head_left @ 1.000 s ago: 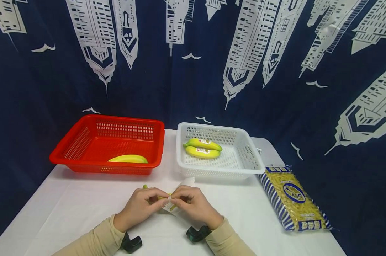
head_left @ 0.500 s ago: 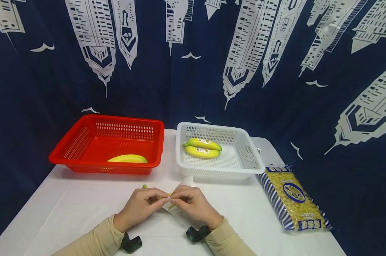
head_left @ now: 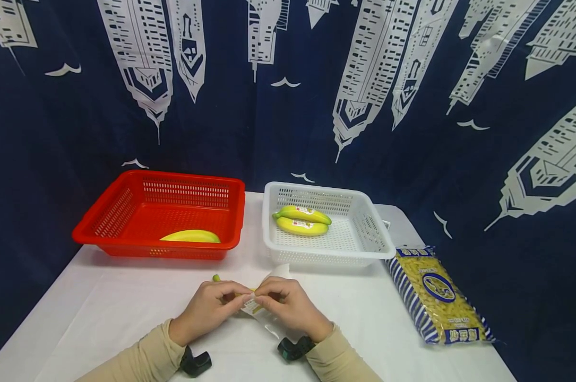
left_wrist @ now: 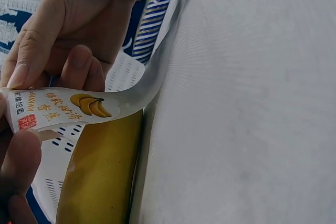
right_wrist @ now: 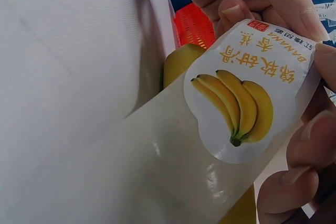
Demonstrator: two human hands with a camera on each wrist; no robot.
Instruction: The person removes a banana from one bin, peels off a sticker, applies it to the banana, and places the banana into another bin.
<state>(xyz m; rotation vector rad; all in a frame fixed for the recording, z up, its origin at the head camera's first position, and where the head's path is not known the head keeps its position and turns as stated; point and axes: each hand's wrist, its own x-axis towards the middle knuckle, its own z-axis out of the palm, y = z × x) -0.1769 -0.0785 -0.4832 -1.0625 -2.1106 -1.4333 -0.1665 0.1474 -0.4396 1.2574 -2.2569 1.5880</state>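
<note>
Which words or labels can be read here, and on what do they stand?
"BANANA": on the banana wrapper, beside a drawing of bananas; it reads upside down in the right wrist view.
Chinese characters on the same wrapper label: too unclear to quote.
Pasta bag: print too small.
Banana stickers: too small.

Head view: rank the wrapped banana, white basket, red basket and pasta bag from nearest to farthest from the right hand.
1. The wrapped banana, pinched by the right hand at the table's front.
2. The white basket, just behind the hand.
3. The pasta bag, off to the right, and the red basket, back left: too close to call.
</note>
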